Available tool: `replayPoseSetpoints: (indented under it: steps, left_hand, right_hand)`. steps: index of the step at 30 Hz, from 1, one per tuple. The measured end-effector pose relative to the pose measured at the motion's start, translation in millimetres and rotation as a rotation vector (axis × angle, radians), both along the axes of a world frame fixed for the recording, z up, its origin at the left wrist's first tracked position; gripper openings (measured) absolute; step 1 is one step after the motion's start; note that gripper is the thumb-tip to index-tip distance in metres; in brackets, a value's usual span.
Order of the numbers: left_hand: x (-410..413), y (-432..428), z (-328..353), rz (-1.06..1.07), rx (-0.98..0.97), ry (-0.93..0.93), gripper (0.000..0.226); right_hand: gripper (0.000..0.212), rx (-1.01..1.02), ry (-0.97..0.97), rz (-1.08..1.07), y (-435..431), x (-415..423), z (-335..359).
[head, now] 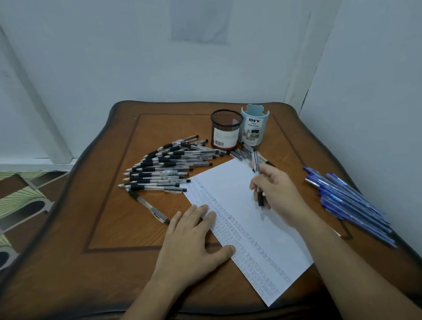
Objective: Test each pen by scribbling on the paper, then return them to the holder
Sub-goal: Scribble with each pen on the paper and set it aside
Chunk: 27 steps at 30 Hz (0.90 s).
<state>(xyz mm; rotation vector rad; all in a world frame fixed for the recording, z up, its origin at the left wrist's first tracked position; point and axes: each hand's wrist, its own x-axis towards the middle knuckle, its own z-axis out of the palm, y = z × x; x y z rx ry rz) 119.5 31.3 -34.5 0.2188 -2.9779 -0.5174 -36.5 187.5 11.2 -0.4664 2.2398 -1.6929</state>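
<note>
Pinching one pen (pixel 256 165) tip-down over paper (pixel 232 183): right grip (pixel 277 192). Left grip (pixel 192 241) flat, fingers straight, pressing paper's left edge. Black pens (pixel 164 167) far-left, blue pens (pixel 350 198) right, holders (pixel 226 130) far.

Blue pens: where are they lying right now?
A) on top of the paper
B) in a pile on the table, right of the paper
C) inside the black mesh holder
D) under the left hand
B: the blue pens lie piled on the table near its right edge, apart from the paper.
</note>
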Motion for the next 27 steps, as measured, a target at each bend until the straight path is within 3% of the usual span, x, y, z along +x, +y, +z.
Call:
replayPoseSetpoints:
  steps: [5, 8, 16, 19, 23, 27]
  left_hand:
    - [0, 0, 0, -0.001, 0.02, 0.014, 0.1]
    - [0, -1, 0, -0.003, 0.008, 0.005, 0.101]
    - [0, -1, 1, -0.007, 0.0, -0.012, 0.102]
    - [0, -1, 0, -0.006, 0.001, -0.006, 0.101]
    - [0, -2, 0, -0.004, 0.011, 0.007, 0.099]
    - [0, -1, -1, 0.001, -0.016, 0.009, 0.098]
  right_hand:
    - [0.045, 0.464, 0.395, 0.009, -8, -66, 10]
    - [0.053, 0.564, 0.503, -0.007, -14, -82, 10]
    - [0.035, 1.005, 0.709, 0.02, -31, -94, -3]
    - [0.035, 0.957, 0.816, 0.076, -46, -82, -4]
    - [0.037, 0.651, 0.573, 0.291, -81, -59, -7]
    - [0.034, 0.629, 0.558, 0.255, -103, -50, -14]
